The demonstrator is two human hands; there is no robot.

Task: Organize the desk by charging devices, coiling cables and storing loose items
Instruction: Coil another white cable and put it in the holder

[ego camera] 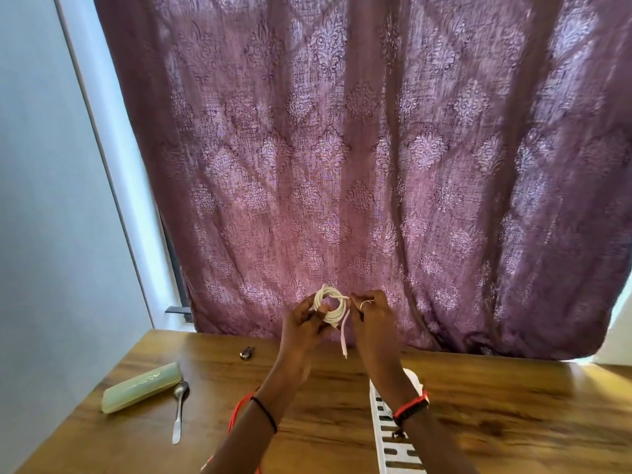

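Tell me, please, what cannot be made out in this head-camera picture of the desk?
Power strip: head view; the right forearm covers part, the bottom edge cuts off the rest.
Red cable: head view; the left forearm hides most of it.
Small dark object: head view; too small to identify.
White cable: head view; the left hand and right hand holding it cover parts of the coil.

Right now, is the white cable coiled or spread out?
Mostly coiled: the white cable forms a ring in the left hand; one end hangs free.
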